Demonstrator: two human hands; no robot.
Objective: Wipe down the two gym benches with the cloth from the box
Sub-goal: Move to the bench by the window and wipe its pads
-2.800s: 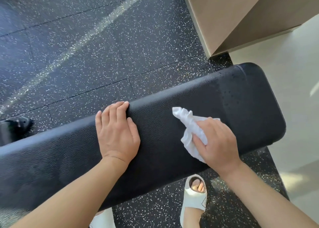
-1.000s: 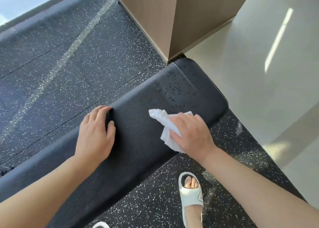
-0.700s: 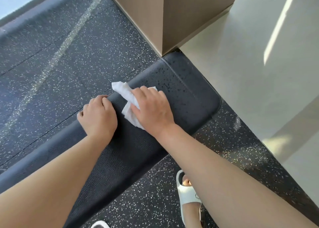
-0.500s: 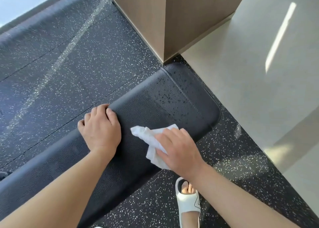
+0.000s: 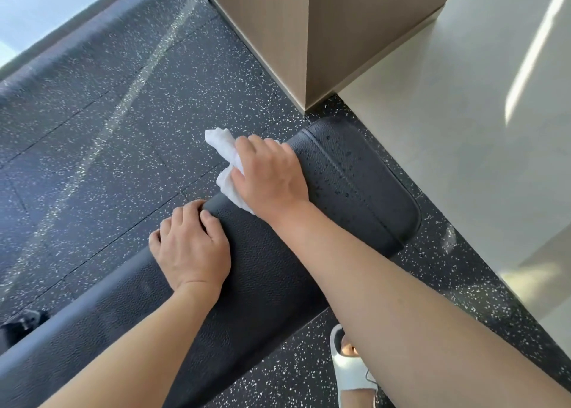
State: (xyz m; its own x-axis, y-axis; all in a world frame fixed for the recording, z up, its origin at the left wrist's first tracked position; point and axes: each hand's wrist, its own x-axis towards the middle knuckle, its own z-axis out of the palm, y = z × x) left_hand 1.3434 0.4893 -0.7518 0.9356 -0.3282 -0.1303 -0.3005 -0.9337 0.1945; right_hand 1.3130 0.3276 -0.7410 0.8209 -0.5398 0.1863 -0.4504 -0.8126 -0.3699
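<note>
Bench pad of black textured vinyl [image 5: 278, 284] gets another pass: the right hand [image 5: 272, 176] has swept its crumpled white cloth [image 5: 227, 160] from the pad's near edge half a second ago across to its far edge, toward droplets still beading at the rounded end. Fingers curl around the cloth; the left hand [image 5: 191, 247] stays hooked over the pad's far edge.

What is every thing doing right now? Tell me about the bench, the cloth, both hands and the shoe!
bench: black pad, speckled with droplets near its rounded end.
cloth: white, crumpled, pressed on the bench's far edge.
right hand: grips the cloth.
left hand: rests on the bench, fingers curled over its far edge.
sandal: white, on a foot, standing on the speckled floor.
</note>
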